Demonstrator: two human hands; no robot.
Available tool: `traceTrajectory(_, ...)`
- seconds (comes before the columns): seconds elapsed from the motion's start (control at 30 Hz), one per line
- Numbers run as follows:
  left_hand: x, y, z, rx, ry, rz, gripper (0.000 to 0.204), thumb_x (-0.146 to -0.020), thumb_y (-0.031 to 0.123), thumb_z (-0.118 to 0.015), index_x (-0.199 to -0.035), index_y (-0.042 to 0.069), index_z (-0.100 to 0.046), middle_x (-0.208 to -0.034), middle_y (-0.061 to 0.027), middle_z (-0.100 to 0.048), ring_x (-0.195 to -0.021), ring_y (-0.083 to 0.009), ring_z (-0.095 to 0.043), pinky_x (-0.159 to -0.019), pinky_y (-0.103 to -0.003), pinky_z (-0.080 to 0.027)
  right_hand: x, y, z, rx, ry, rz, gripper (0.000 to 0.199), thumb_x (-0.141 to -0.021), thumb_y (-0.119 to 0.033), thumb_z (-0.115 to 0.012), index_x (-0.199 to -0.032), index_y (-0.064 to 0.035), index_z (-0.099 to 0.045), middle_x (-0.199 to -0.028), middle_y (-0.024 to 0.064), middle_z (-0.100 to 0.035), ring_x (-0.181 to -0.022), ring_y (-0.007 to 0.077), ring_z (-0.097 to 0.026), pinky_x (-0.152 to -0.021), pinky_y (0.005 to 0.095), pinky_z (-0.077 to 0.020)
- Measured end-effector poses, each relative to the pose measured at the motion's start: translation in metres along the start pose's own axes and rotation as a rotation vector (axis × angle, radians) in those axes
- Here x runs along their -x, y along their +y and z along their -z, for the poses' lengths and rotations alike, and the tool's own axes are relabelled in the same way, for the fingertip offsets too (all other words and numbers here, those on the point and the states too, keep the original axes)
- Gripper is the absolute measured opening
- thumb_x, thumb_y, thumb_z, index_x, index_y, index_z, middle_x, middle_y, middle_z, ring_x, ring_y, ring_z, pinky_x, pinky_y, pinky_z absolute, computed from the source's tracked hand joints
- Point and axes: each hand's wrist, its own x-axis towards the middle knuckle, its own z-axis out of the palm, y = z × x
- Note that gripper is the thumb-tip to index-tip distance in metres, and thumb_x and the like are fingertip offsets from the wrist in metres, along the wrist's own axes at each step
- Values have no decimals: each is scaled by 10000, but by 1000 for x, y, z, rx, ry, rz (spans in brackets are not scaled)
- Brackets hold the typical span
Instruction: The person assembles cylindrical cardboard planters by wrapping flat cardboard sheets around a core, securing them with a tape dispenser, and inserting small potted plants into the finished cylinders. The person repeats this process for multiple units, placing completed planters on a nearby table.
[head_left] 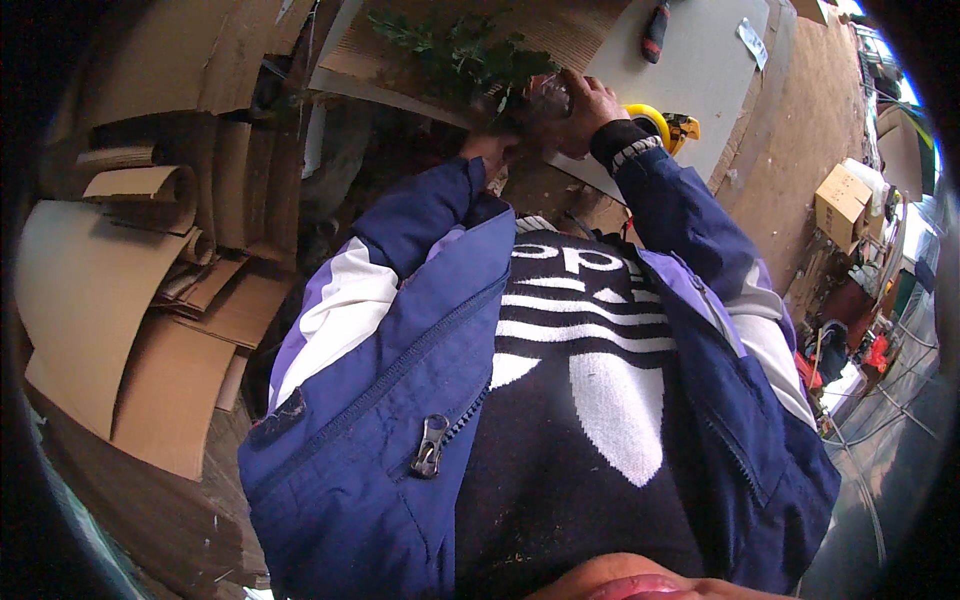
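Note:
A bunch of leafy green stems [470, 55] lies across the far edge of the bench, its leaves pointing away to the left. My right hand [592, 108] is closed around a shiny, clear plastic-like piece [549, 97] at the lower end of the stems. Just below the leaves is my left hand [488, 150], close to the stem ends. Its fingers are mostly in shadow and hidden, so its grip does not show. Right beside my right wrist sits a yellow ring-shaped roll [652, 122], with a yellow and black tool [683, 131] against it.
A red and black handle [655, 32] and a small pale packet [751, 43] lie on the white board [700, 85]. Corrugated cardboard [390, 60] is under the leaves. Cardboard sheets [90, 290] are stacked at left. A cardboard box [842, 205] stands at right.

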Motion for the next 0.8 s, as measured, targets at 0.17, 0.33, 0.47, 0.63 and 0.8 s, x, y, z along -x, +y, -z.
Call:
traceTrajectory(0.17, -5, 2, -9, 279, 133, 223, 253, -891, 102, -631, -1129, 31, -680, -1100, -115, -674, -939, -230, -631, -815, -354, -527, 1, -1, 3, 11, -7, -7, 1013, -681, -645, -755, -1488, -157, -384, -1416, 206, -488, -1296, 414, -476, -1067, 479, -445)
traceTrajectory(0.33, -11, -2, -8, 295, 142, 302, 209, -877, 113, -639, -1062, 41, -704, -1018, -109, -692, -847, -231, -644, -752, -377, -522, -4, 7, -3, -17, -10, -26, 990, -685, -596, -774, -1486, -162, -386, -1416, 203, -489, -1291, 418, -480, -1068, 486, -442)
traceTrajectory(0.47, 1, 2, -5, -725, -33, -232, 231, -879, 71, -622, -1101, 43, -681, -1056, -114, -689, -928, -240, -660, -786, -382, -546, -6, 9, -4, 25, -39, 32, 960, -691, -528, -791, -1486, -183, -380, -1417, 197, -487, -1286, 434, -477, -1060, 493, -449)
traceTrajectory(0.63, 4, -1, -25, 629, 161, 213, 440, -814, -14, -602, -1245, 68, -581, -1176, -89, -613, -1019, -270, -622, -867, -410, -564, 3, 7, -5, 9, 19, 102, 939, -698, -481, -794, -1489, -202, -372, -1445, 185, -459, -1289, 448, -462, -1031, 512, -462)
traceTrajectory(0.8, -9, -8, -26, 483, 178, 285, 327, -853, 5, -623, -1179, 27, -637, -1163, -128, -636, -1036, -273, -628, -869, -375, -572, 28, 2, -35, 235, 343, 215, 865, -740, -421, -739, -1501, -232, -374, -1484, 195, -389, -1332, 453, -396, -1046, 627, -373)
